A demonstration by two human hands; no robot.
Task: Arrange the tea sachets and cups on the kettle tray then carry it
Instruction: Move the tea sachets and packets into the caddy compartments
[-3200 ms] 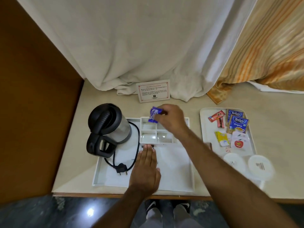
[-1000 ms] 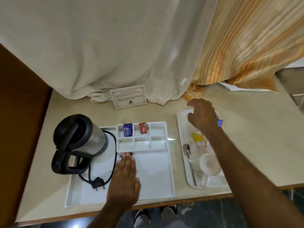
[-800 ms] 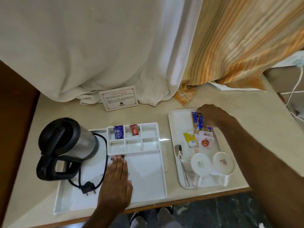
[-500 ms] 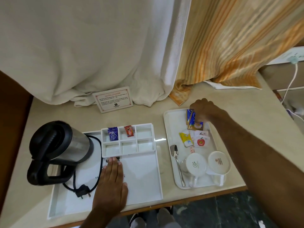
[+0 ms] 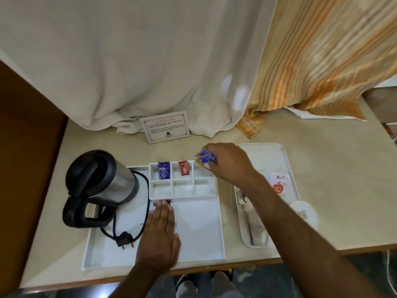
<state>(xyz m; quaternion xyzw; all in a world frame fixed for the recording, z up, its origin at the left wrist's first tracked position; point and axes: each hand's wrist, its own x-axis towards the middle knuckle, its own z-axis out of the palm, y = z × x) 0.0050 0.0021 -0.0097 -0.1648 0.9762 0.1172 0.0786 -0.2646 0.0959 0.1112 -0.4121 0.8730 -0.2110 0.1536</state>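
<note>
The white kettle tray (image 5: 199,244) lies at the table's front with a black and steel kettle (image 5: 101,186) on its left. Its back compartments hold a blue sachet (image 5: 163,170) and a red sachet (image 5: 184,168). My right hand (image 5: 227,163) grips blue Tetley tea sachets (image 5: 205,158) just above the back right compartment. My left hand (image 5: 160,235) rests flat on the tray floor, fingers together. On the right, a second white tray (image 5: 283,160) carries white sachets with a red logo (image 5: 278,186), a spoon (image 5: 245,214) and a cup (image 5: 304,212) partly hidden by my right arm.
A printed card (image 5: 165,126) stands behind the kettle tray against a white curtain (image 5: 137,61). An orange striped curtain (image 5: 322,57) hangs at the back right. The kettle's cord and plug (image 5: 124,241) lie on the tray. A brown panel (image 5: 28,158) borders the left.
My right hand lifted the blue Tetley sachets off the right tray and carried them left to the kettle tray's compartments. My left hand has stayed flat on the tray.
</note>
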